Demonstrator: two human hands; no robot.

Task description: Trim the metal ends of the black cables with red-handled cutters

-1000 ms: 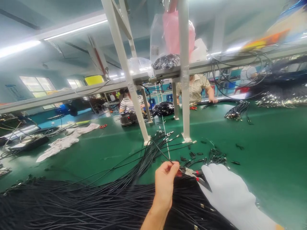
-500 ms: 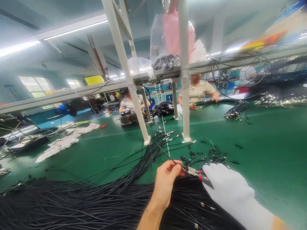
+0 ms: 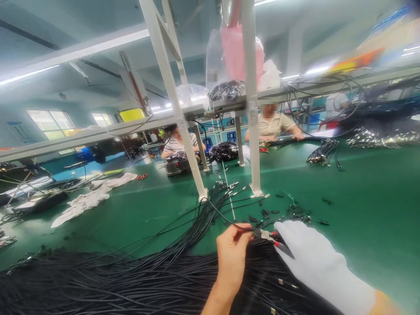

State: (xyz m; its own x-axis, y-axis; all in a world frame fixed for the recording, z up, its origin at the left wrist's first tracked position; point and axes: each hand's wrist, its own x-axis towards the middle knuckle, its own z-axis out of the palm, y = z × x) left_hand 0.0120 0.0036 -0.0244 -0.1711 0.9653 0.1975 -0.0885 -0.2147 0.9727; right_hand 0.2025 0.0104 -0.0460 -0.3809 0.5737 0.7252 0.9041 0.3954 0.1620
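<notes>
My bare left hand (image 3: 232, 247) pinches a thin black cable (image 3: 219, 213) near its end, between thumb and fingers. In a white glove, my right hand (image 3: 311, 258) is closed around the handles of a pair of pliers (image 3: 266, 235) with red and black grips. The jaws point left and meet the cable's end beside my left fingertips; whether they bite on it is too small to tell. Beneath both hands spreads a large heap of black cables (image 3: 131, 284). A smaller bundle of cables (image 3: 193, 223) runs away toward the shelf posts.
Small black pieces (image 3: 265, 214) lie scattered beyond the pliers on the green table (image 3: 367, 197). Two white shelf posts (image 3: 254, 144) stand on it. At left lie a white cloth (image 3: 85, 201) and red-handled scissors (image 3: 142, 176). Two people sit across the table; a cable bundle (image 3: 323, 152) lies near one.
My left hand has shifted slightly right and its fingers sit a little farther from the plier jaws. The cable now bows more behind it. The pliers stay at the cable's end.
</notes>
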